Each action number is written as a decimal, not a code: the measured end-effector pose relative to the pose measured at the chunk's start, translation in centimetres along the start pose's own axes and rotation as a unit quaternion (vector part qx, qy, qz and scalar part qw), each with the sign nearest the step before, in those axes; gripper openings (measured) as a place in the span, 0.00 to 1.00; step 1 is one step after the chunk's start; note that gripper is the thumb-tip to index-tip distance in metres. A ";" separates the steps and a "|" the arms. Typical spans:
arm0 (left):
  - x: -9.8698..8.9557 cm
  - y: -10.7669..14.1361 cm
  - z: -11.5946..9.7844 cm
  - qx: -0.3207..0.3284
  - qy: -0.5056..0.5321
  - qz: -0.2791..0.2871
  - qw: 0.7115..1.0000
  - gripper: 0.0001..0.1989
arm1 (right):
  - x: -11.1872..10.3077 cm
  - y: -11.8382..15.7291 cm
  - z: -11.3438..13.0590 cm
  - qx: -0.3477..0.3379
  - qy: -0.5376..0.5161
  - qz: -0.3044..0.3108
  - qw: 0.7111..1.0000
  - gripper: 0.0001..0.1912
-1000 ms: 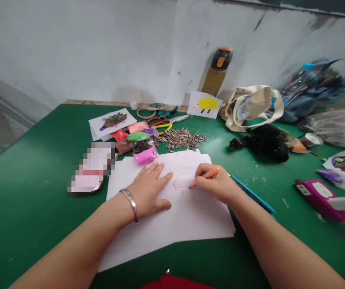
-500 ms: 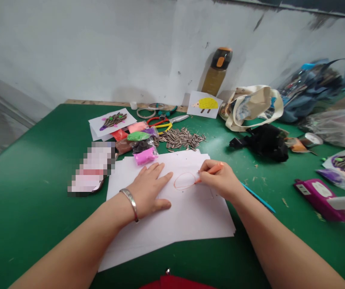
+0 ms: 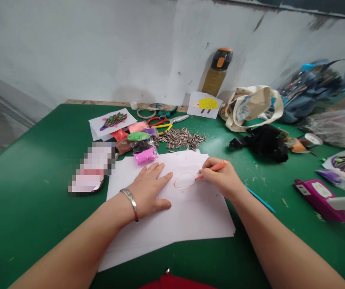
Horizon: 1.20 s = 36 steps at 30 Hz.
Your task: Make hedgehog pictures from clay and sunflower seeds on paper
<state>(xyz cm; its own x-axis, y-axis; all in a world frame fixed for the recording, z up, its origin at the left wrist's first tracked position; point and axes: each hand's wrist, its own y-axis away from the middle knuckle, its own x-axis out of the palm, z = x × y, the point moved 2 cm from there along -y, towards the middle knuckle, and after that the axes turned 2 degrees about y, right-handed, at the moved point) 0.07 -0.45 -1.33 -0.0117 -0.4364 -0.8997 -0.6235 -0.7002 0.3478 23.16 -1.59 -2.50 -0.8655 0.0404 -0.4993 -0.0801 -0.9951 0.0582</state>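
My left hand (image 3: 150, 190) lies flat on a stack of white paper (image 3: 172, 228), fingers spread and holding nothing, with a silver bangle (image 3: 132, 204) on its wrist. My right hand (image 3: 222, 179) grips an orange pen (image 3: 216, 167), whose tip touches the paper at the right end of a thin orange oval outline (image 3: 185, 181). A blue ruler-like strip (image 3: 259, 199) lies on the green table beyond my right hand.
Beyond the paper lie a heap of striped sunflower seeds (image 3: 181, 138), bright clay packets (image 3: 142, 144), pliers (image 3: 163, 123), and seed-decorated picture cards (image 3: 112, 122). A pixelated object (image 3: 92, 168) lies at left. A bottle, tote bag, black cloth and purple pouch stand farther right.
My right hand has moved rightward, taking the pen tip to the oval's right end. The blue strip is less exposed than before. My left hand has stayed in place.
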 end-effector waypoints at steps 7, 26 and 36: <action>0.1 -0.1 0.0 0.010 0.005 -0.012 1.000 0.40 | 0.0 0.0 0.1 0.000 0.002 -0.001 1.000 0.04; 0.5 -0.1 0.3 0.014 -0.008 -0.029 0.999 0.40 | 0.1 0.1 0.1 -0.006 0.021 -0.003 1.000 0.04; 0.4 -0.1 0.2 0.011 0.002 -0.022 1.000 0.40 | 0.1 0.0 0.2 -0.006 0.015 -0.017 1.000 0.04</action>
<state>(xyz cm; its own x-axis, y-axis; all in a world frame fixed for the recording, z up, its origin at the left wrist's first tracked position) 0.03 -0.42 -1.73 0.0189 -0.4068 -0.9133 -0.6399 -0.7068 0.3016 23.00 -1.59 -2.38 -0.8470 0.0721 -0.5267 -0.1040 -0.9941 0.0310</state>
